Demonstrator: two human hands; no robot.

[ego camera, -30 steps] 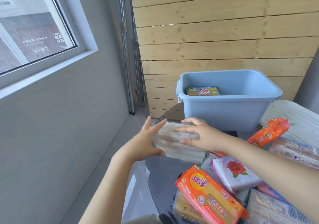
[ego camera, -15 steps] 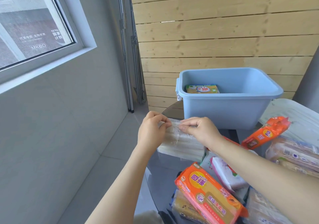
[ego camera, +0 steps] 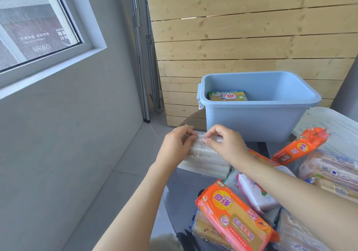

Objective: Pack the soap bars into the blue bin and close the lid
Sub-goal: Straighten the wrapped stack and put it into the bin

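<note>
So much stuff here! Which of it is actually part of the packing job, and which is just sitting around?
Part of the job:
- blue bin, one soap pack already inside
- clear-wrapped white soap pack, pinched by left hand and right hand
- orange soap packs
- white lid, off the bin

Just there:
- window
- wooden wall

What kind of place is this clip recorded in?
Probably a home balcony or enclosed porch, not a workshop. A pale wooden slat wall stands behind the blue bin, a window sits in a plain grey wall, and the soap packs lie on a round glass table.
</note>
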